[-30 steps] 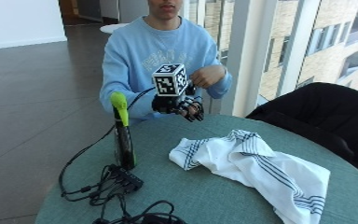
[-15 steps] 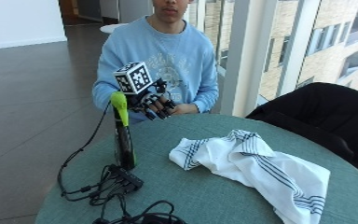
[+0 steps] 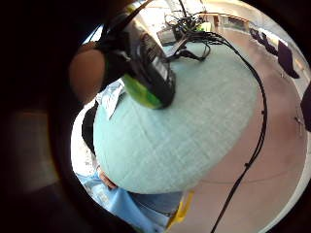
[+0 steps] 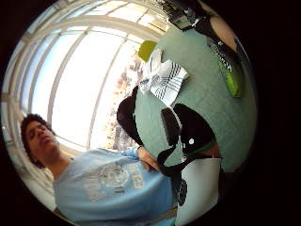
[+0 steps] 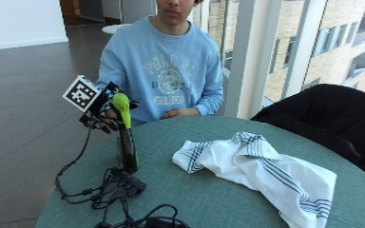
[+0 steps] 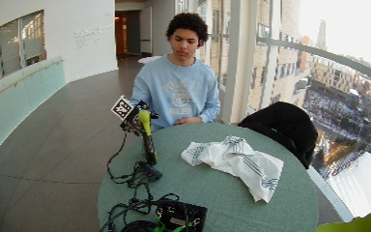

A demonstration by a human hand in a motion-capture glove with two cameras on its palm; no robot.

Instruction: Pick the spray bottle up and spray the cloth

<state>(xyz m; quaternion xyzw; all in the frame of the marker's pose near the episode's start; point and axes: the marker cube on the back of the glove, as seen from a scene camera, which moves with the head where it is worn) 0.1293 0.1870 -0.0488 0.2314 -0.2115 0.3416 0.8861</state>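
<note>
A dark spray bottle (image 5: 127,147) with a lime-green trigger head stands on a round table (image 5: 220,199) covered in pale teal fabric. At three o'clock from it lies a white cloth (image 5: 258,166) patterned with thin dark-blue stripes. The right hand (image 5: 101,114) wears a black glove. The person's sweatshirt (image 5: 163,71) is light blue with a faded pale print.
</note>
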